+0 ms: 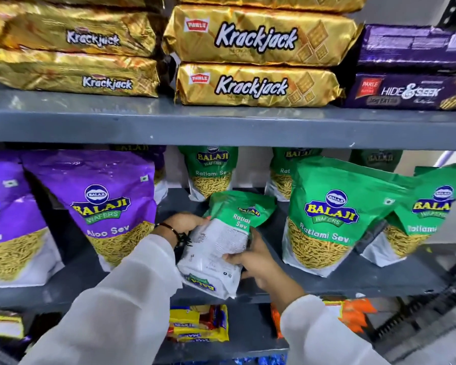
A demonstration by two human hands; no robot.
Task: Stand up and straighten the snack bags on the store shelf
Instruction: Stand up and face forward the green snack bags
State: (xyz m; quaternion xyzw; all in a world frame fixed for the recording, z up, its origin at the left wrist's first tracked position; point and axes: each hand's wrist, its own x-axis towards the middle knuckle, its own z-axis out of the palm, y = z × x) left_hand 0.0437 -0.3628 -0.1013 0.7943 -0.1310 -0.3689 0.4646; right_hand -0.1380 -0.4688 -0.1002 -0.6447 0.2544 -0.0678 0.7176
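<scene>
Both hands on fallen Ratlami Sev bag (216,248)

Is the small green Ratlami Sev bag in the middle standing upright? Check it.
No: the small green Ratlami Sev bag is tilted, held between the left hand and right hand on the grey metal shelf.

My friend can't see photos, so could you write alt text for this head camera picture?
Two hands, left hand and right hand, hold a small green and white Ratlami Sev snack bag on a grey metal shelf, between upright purple Aloo Sev bags and larger green Ratlami Sev bags. Gold Krackjack biscuit packs lie stacked above.
</scene>
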